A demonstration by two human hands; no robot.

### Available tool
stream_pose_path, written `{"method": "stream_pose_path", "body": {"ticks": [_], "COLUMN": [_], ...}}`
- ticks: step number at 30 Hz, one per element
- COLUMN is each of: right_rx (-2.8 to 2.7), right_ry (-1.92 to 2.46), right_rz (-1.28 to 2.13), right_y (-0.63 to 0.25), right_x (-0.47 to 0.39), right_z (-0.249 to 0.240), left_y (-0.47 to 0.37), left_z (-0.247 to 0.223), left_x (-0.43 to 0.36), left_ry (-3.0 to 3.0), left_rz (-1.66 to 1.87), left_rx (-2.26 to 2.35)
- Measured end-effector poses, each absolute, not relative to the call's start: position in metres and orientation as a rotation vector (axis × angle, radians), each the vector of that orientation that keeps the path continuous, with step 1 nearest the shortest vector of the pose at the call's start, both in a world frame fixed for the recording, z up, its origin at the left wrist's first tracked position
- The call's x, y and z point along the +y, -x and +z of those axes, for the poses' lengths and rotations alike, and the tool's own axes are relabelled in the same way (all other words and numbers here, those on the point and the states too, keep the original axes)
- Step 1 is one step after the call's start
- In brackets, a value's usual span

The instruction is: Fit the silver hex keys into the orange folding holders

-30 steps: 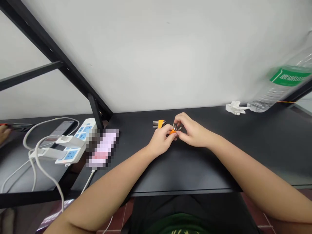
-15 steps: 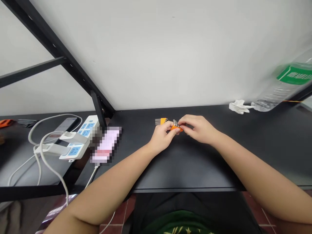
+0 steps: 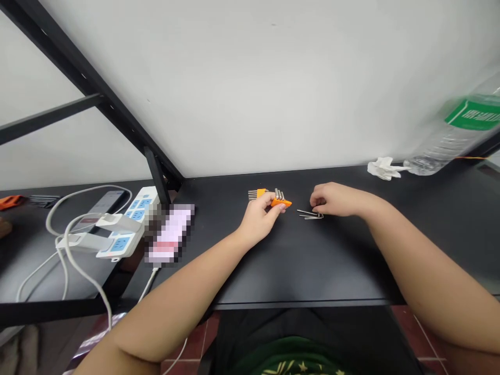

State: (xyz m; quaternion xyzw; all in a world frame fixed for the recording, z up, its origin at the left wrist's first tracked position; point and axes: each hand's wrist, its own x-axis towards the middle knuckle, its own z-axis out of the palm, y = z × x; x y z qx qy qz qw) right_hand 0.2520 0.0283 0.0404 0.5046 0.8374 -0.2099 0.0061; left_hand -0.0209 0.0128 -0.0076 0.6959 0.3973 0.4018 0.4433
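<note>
My left hand (image 3: 260, 216) grips an orange hex key holder (image 3: 281, 201) with a few metal keys standing in it, held just above the black table (image 3: 297, 260). My right hand (image 3: 332, 199) rests on the table to the right, fingers curled at the bent ends of several loose thin hex keys (image 3: 309, 214) lying flat. Whether those fingers pinch a key I cannot tell. A second orange holder (image 3: 257, 194) with several keys lies behind my left hand.
A white power strip (image 3: 125, 224) with plugs and white cables sits at the left, next to a blurred pink object (image 3: 170, 234). A crumpled tissue (image 3: 380, 167) and a clear plastic bottle (image 3: 457, 135) with a green label are at the far right. Black frame struts rise at the left.
My right hand has moved right, away from the orange holder, down to the loose keys on the table. My left hand still holds the holder.
</note>
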Motion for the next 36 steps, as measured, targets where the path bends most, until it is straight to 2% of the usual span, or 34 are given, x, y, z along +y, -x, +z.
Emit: {"method": "stream_pose_path", "body": {"ticks": [4, 10, 17, 25, 30, 36], "right_rx": [2.630, 2.913, 3.196, 3.301, 3.350, 3.470], "right_ry": [-1.570, -1.583, -1.571, -1.455, -1.444, -1.460], "right_rz": [-0.605, -0.262, -0.712, -0.677, -0.775, -0.867], "right_y": [-0.235, -0.217, -0.217, -0.214, -0.215, -0.193], "right_x": [0.025, 0.016, 0.007, 0.005, 0.006, 0.003], "right_z": [0.029, 0.027, 0.046, 0.047, 0.050, 0.033], "left_y": [0.022, 0.024, 0.023, 0.024, 0.023, 0.018], "left_z": [-0.005, -0.003, -0.001, 0.000, 0.001, -0.001], "left_x": [0.013, 0.015, 0.015, 0.014, 0.011, 0.011], "left_ry": [-1.781, -1.910, -1.923, -1.957, -2.004, -1.618], "left_rz": [0.960, 1.017, 1.016, 0.971, 0.868, 0.882], "left_rx": [1.036, 1.096, 1.123, 1.114, 1.029, 0.866]}}
